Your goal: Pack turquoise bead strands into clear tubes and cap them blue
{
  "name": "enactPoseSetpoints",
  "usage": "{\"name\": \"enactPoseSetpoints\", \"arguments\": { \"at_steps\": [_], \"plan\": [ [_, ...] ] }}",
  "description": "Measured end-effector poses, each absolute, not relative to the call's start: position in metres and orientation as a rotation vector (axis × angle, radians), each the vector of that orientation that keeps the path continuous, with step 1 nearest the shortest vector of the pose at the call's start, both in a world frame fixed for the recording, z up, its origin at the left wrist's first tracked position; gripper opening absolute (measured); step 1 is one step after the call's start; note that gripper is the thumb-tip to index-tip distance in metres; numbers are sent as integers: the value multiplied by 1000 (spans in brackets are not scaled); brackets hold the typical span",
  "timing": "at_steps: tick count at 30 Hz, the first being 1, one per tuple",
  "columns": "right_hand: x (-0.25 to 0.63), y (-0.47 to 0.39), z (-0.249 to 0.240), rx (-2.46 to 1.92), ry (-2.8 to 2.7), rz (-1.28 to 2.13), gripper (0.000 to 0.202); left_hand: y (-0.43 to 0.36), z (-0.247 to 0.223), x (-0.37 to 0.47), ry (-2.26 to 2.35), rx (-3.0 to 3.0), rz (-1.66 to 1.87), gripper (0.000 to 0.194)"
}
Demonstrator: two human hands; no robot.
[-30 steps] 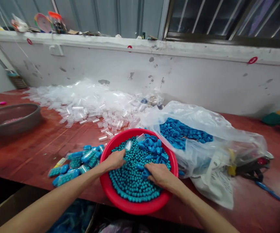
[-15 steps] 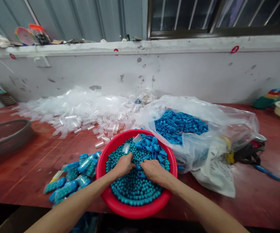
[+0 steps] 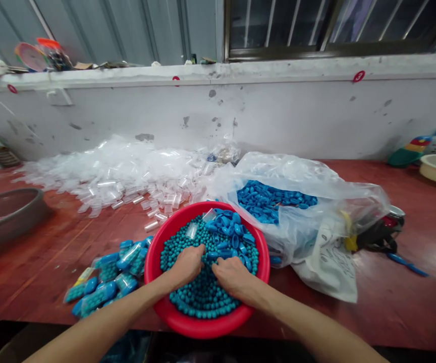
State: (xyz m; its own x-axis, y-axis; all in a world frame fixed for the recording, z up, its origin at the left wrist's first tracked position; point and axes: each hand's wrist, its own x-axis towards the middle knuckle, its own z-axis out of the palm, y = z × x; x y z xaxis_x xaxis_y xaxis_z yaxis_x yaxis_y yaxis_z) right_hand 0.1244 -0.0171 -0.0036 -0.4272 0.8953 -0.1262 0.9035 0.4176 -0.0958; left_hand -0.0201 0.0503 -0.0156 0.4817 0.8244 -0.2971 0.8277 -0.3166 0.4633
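A red basin (image 3: 207, 331) stands in front of me, filled with round teal beads (image 3: 203, 307). Blue plastic caps (image 3: 233, 227) are heaped on the beads at its far right, and a few clear plastic tubes (image 3: 192, 231) lie at its far side. Both hands are low over the beads in the middle of the basin, close together but apart. My left hand (image 3: 187, 264) is closed, its fingertips pressed together at the beads. My right hand (image 3: 233, 275) is also closed, with its fingers curled just below the nearest caps. What either hand pinches is hidden.
Bead-filled tubes with blue ends (image 3: 106, 277) lie left of the basin. Behind are a large pile of clear tubes (image 3: 108, 169) and an open plastic bag (image 3: 297, 222) of blue caps. A grey basin (image 3: 32, 199) is far left; a white cloth bag (image 3: 327, 267) lies right.
Both hands have shifted slightly toward the near side of the basin, the right one more. The whole view has moved a little. A blue cap seen beneath the right fingers earlier no longer shows there.
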Motion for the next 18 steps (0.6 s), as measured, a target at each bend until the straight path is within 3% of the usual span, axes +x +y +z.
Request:
{"name": "enactPoseSetpoints", "arguments": {
  "at_steps": [7,13,18],
  "plan": [
    [126,-26,-14,1737,2595,-228,22,36,-19,-22,1231,2110,-107,40],
    [120,-41,-9,1757,2624,-217,23,26,-21,-31,1278,1988,-54,31],
    [119,-60,-13,1781,2575,-360,19,7,-22,-29,1281,1887,-122,35]
  ]
}}
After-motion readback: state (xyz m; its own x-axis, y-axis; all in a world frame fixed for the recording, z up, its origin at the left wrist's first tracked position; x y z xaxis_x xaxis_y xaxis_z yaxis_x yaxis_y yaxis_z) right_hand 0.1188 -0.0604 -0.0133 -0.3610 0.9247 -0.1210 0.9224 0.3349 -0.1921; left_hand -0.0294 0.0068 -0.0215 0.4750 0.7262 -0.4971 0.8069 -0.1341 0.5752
